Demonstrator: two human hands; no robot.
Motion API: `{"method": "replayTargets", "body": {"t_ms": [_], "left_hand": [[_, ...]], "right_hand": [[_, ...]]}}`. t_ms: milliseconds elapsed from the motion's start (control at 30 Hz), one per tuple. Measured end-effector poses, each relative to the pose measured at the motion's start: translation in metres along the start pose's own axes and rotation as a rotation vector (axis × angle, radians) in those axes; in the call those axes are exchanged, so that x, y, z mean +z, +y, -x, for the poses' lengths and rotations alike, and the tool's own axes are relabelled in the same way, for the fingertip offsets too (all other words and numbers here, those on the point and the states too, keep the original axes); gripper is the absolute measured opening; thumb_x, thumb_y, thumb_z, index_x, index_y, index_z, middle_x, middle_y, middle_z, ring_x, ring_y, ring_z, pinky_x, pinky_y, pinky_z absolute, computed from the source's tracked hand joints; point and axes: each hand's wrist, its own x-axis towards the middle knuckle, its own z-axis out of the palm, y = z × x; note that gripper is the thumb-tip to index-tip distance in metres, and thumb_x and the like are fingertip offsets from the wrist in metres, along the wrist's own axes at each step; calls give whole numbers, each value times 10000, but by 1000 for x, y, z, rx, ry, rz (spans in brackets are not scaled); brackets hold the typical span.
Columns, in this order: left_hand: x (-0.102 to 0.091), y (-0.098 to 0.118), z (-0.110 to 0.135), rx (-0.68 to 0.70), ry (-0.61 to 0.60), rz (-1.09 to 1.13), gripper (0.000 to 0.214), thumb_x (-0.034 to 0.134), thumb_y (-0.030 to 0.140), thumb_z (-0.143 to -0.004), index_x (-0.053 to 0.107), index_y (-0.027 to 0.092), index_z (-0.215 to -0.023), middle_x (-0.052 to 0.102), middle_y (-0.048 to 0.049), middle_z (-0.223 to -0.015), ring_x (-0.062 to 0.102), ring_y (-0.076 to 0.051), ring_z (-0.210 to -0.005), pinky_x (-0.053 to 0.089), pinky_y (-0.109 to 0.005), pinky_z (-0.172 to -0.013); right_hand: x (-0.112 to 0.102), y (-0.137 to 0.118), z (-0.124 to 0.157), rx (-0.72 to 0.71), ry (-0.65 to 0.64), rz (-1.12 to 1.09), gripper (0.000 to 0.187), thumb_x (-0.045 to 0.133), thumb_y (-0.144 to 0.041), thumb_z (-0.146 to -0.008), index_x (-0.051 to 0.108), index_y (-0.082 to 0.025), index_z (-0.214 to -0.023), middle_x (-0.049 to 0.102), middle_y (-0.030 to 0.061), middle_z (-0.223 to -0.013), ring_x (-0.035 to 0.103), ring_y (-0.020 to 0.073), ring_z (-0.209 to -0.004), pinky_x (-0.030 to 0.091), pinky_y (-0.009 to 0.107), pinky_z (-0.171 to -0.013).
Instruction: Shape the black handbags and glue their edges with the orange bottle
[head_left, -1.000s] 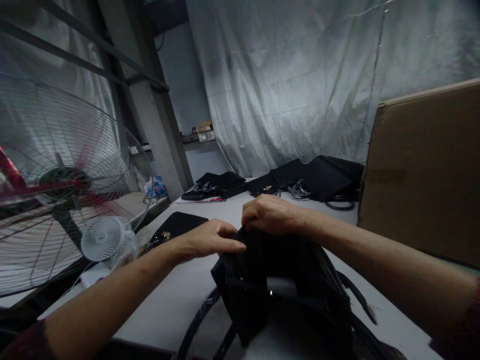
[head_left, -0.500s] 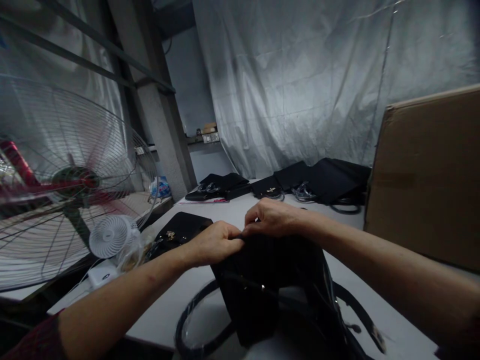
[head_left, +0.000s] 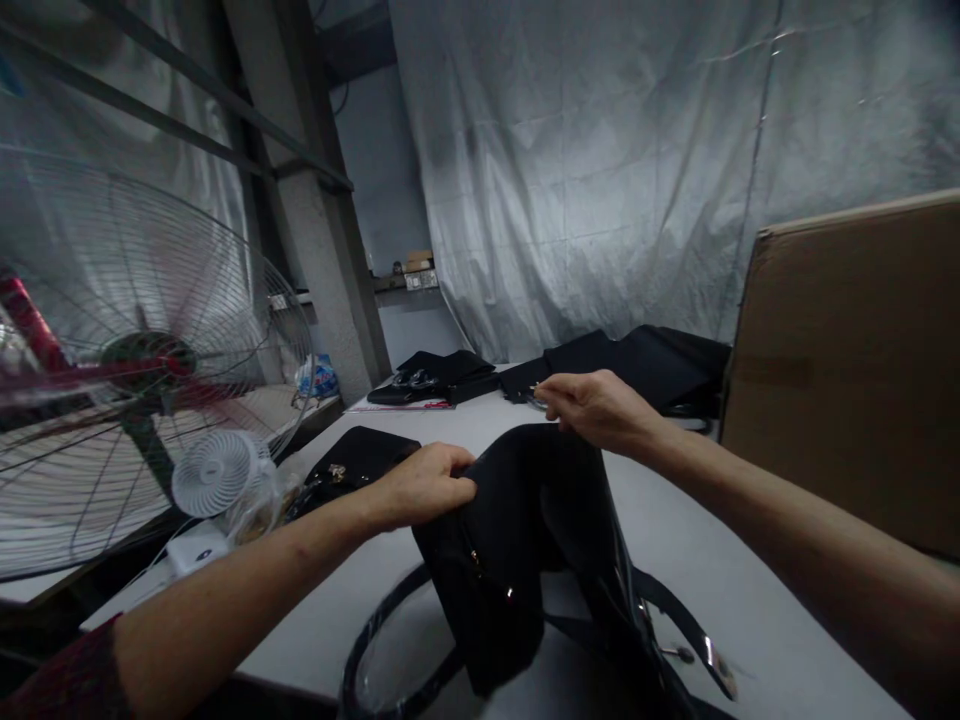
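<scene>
A black handbag (head_left: 491, 530) stands tilted in front of me, its top flap or panel bent over. My left hand (head_left: 427, 485) grips its upper left edge, thumb on the near face. Just above the bag's top edge is my right hand (head_left: 604, 408), thumb and forefinger pinched together; anything between them is too small to make out. Whether its lower fingers touch the bag I cannot tell. A wrapped round handle (head_left: 360, 650) loops out at lower left, and a black strap (head_left: 679, 605) with a metal end curves out at right. Small metal fittings glint on the front.
More black bags lie at the back of the white table (head_left: 480, 415), a dark pile (head_left: 660, 365) among them. Another bag (head_left: 367, 452) lies left. A small white fan (head_left: 219, 472) and a large caged fan (head_left: 150, 365) stand left. A cardboard box (head_left: 840, 370) rises at right.
My right hand has left the spot beside my left hand and moved right and up. The bag's top edge now shows, curved over. My left hand has kept its grip.
</scene>
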Motion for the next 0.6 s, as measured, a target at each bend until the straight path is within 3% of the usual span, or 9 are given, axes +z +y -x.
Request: {"method": "replayTargets", "body": {"t_ms": [67, 133, 233, 300, 467, 600], "left_hand": [[0, 4, -5, 53, 10, -19, 242, 517, 250, -681, 669, 145, -836, 623, -15, -726, 545, -131, -621, 345, -194, -486], [2, 10, -12, 100, 39, -53, 224, 535, 301, -709, 666, 143, -798, 601, -7, -685, 529, -125, -603, 342, -197, -491], [5, 15, -25, 91, 75, -95, 366, 524, 485, -765, 646, 141, -748, 524, 9, -585, 473, -112, -525, 306, -205, -459], [7, 16, -35, 79, 88, -125, 450, 516, 575, -759, 625, 142, -707, 469, 21, -535, 423, -102, -480, 255, -211, -434], [11, 20, -51, 89, 112, -213, 379, 479, 483, -782, 534, 161, -591, 391, 35, -472, 349, -92, -438, 193, -238, -441], [2, 21, -40, 61, 157, -308, 321, 480, 398, -764, 531, 162, -552, 441, 16, -489, 410, -117, -492, 226, -253, -486]], "right_hand": [[3, -3, 1, -149, -32, 14, 272, 488, -239, -864, 711, -224, -1018, 732, 33, -991, 659, 201, -936, 469, 289, -825], [7, -7, -1, -258, -145, -1, 312, 526, -220, -833, 692, -208, -1098, 688, 58, -1150, 604, 225, -1089, 423, 309, -932], [14, -10, -7, -257, -337, -34, 298, 551, -325, -841, 720, -206, -1056, 731, 50, -1024, 663, 206, -932, 464, 265, -810], [17, -10, -11, -259, -387, -36, 260, 549, -336, -843, 748, -223, -965, 747, 15, -895, 673, 172, -799, 461, 228, -706], [19, -9, -15, -245, -374, -15, 199, 573, -268, -818, 754, -239, -894, 740, -8, -850, 659, 157, -794, 443, 217, -714], [7, -2, -10, -158, -193, 11, 264, 515, -164, -830, 734, -221, -966, 725, 50, -999, 638, 209, -963, 444, 280, -833]]}}
